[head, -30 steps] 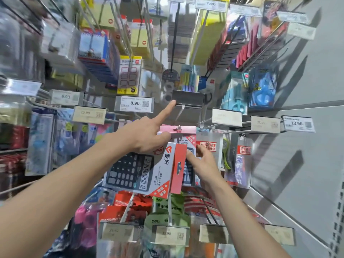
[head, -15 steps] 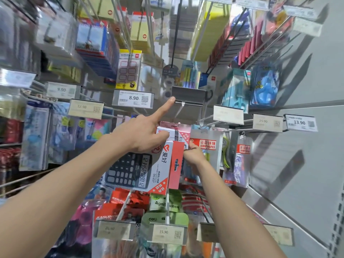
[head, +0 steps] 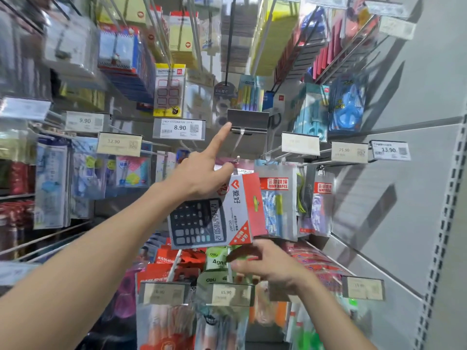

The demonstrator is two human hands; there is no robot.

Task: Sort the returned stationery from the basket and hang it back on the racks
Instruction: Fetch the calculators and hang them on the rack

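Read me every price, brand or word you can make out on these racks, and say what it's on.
"8.90": white price tag, centre.
"9.90": grey price tag, left.
"12.90": yellowed price tag, left.
"25.90": cream price tag, right.
"13.90": dark-framed price tag, far right.
"15.90": beige price tag, bottom.
"JUMP ROPES": red label, clear plastic bag.
"deli", "Agnit": green card pack.
"爱好": grey-and-red cardboard calculator box.
Everything else: too blurred.

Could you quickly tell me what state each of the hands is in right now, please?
Left hand: holds the calculator box, index finger raised to the grey tag holder.
Right hand: open, empty, just below the box.
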